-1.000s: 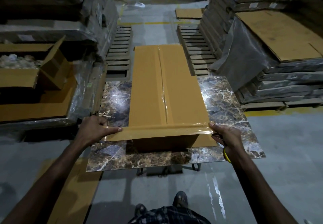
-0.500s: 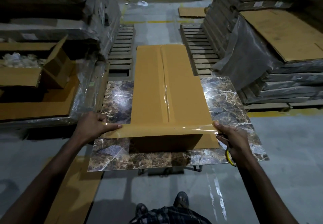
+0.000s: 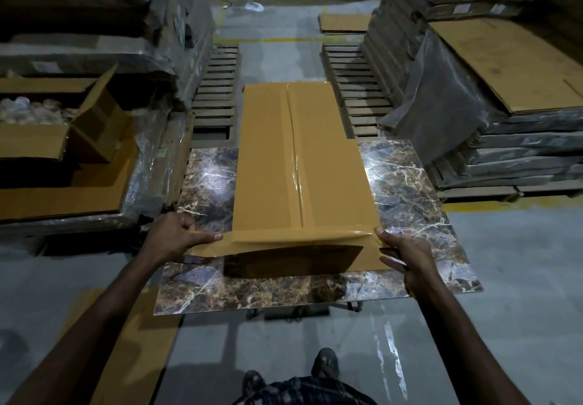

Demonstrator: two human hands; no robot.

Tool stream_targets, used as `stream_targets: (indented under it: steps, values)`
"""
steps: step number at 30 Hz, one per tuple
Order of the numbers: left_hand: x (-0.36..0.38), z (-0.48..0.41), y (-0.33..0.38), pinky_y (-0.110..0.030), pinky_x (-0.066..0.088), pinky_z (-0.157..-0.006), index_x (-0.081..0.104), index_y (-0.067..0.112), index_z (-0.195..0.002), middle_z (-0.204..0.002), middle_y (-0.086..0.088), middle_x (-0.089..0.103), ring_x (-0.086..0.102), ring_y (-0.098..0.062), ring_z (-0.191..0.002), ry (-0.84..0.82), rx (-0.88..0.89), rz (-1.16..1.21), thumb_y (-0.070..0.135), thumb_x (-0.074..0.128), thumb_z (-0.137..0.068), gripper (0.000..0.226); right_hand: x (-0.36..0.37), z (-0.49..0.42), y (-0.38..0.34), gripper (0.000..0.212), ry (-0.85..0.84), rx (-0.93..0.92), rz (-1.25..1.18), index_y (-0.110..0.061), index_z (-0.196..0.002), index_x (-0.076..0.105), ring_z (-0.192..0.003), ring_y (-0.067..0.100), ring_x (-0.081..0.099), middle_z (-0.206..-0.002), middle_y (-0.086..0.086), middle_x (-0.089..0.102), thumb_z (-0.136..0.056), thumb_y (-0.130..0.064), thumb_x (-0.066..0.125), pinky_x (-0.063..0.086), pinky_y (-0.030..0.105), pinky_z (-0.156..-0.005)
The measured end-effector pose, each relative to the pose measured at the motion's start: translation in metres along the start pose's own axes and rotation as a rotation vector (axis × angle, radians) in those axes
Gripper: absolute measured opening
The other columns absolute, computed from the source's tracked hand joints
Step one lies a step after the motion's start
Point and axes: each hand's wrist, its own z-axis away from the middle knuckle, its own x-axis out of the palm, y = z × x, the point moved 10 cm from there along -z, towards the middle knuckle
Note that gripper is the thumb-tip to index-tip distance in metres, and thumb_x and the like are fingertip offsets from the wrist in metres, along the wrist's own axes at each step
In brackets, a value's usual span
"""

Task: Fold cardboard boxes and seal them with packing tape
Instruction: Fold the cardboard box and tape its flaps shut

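Box: long brown cardboard box (image 3: 268, 168), flaps closed, lying lengthwise away from you on the worktop (image 3: 284, 294); its far end overhangs the worktop's back edge.
Seam: glossy seam tape (image 3: 298, 180) runs down the middle of the box top, wrinkled in places.
Tape strip: a tape strip (image 3: 293, 238) lies crosswise over the near top edge of the box, with both ends reaching past the sides.
Left hand: your left hand (image 3: 172, 235) pinches the strip's left end, thumb flat on top, other fingers curled beneath.
Right hand: your right hand (image 3: 407, 256) holds the strip's right end at the box corner, thumb tip on the tape, fingers bent below. It looks like a pinch, but dim light blurs the contact.
Worktop: dark marble-patterned slab, box roughly centred across it.
Left surround: open carton (image 3: 41, 142) on a wrapped stack, one flap raised.
Behind: wooden pallets (image 3: 217, 89) on either side of the box's far end.
Right surround: wrapped stacks (image 3: 520, 158) topped with flat cardboard sheets (image 3: 511, 57).
Below: your shoes (image 3: 326, 362) on the grey concrete floor (image 3: 520, 310).
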Motion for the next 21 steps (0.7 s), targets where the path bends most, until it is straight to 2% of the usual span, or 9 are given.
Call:
stream_targets:
  steps: [4, 7, 10, 12, 17, 19, 21]
  values:
    - [0.009, -0.001, -0.006, -0.031, 0.035, -0.061, 0.045, 0.021, -0.038, -0.041, 0.005, 0.04, 0.047, -0.018, -0.047, -0.012, -0.036, 0.038, 0.052, 0.095, -0.056, 0.061, 0.011, 0.003, 0.016, 0.029, -0.079, 0.111, -0.006, -0.008, -0.102, 0.072, -0.087, 0.022, 0.068, -0.093, 0.007, 0.071, -0.083, -0.027, 0.085, 0.065, 0.036, -0.071]
    - [0.015, -0.001, -0.009, -0.03, 0.034, -0.06, 0.049, 0.023, -0.038, -0.04, 0.005, 0.04, 0.046, -0.018, -0.047, -0.045, -0.063, 0.056, 0.067, 0.095, -0.049, 0.065, 0.019, 0.002, 0.029, 0.034, -0.15, 0.205, -0.016, -0.014, -0.107, 0.073, -0.084, 0.02, 0.064, -0.098, 0.004, 0.07, -0.083, -0.035, 0.083, 0.065, 0.038, -0.072]
    - [0.017, -0.004, -0.01, -0.029, 0.035, -0.059, 0.05, 0.022, -0.04, -0.042, 0.003, 0.042, 0.047, -0.017, -0.047, -0.061, -0.086, 0.064, 0.079, 0.086, -0.042, 0.068, 0.021, 0.003, 0.029, 0.05, -0.189, 0.237, 0.013, -0.018, -0.106, 0.075, -0.078, 0.018, 0.06, -0.097, -0.001, 0.072, -0.066, -0.043, 0.088, 0.064, 0.04, -0.074]
    - [0.018, -0.006, -0.004, -0.029, 0.031, -0.058, 0.046, 0.021, -0.042, -0.043, 0.004, 0.041, 0.043, -0.015, -0.046, -0.075, -0.073, 0.048, 0.075, 0.09, -0.045, 0.07, 0.019, 0.004, 0.028, 0.06, -0.19, 0.237, 0.036, -0.02, -0.106, 0.077, -0.074, 0.016, 0.056, -0.098, -0.003, 0.074, -0.053, -0.047, 0.091, 0.064, 0.042, -0.076]
    - [0.023, -0.012, 0.01, -0.028, 0.025, -0.056, 0.045, 0.02, -0.048, -0.043, 0.004, 0.037, 0.038, -0.015, -0.046, -0.095, -0.029, -0.023, 0.053, 0.095, -0.057, 0.06, 0.015, 0.002, 0.029, 0.042, -0.18, 0.239, 0.024, -0.02, -0.109, 0.077, -0.062, 0.012, 0.045, -0.108, -0.002, 0.076, -0.074, -0.042, 0.089, 0.064, 0.042, -0.074]
    - [0.023, -0.014, 0.01, -0.028, 0.024, -0.056, 0.045, 0.02, -0.048, -0.043, 0.004, 0.037, 0.037, -0.014, -0.045, -0.093, -0.024, -0.037, 0.047, 0.097, -0.061, 0.06, 0.011, -0.003, 0.031, 0.039, -0.128, 0.219, 0.054, -0.019, -0.117, 0.071, -0.065, 0.013, 0.045, -0.103, 0.003, 0.072, -0.084, -0.033, 0.084, 0.063, 0.043, -0.078]
    - [0.023, -0.014, 0.008, -0.028, 0.025, -0.055, 0.045, 0.02, -0.048, -0.044, 0.005, 0.036, 0.037, -0.014, -0.045, -0.096, -0.019, -0.034, 0.046, 0.097, -0.061, 0.06, 0.004, -0.006, 0.039, 0.048, -0.047, 0.182, 0.052, -0.019, -0.13, 0.061, -0.072, 0.017, 0.05, -0.102, 0.006, 0.067, -0.087, -0.023, 0.082, 0.059, 0.04, -0.076]
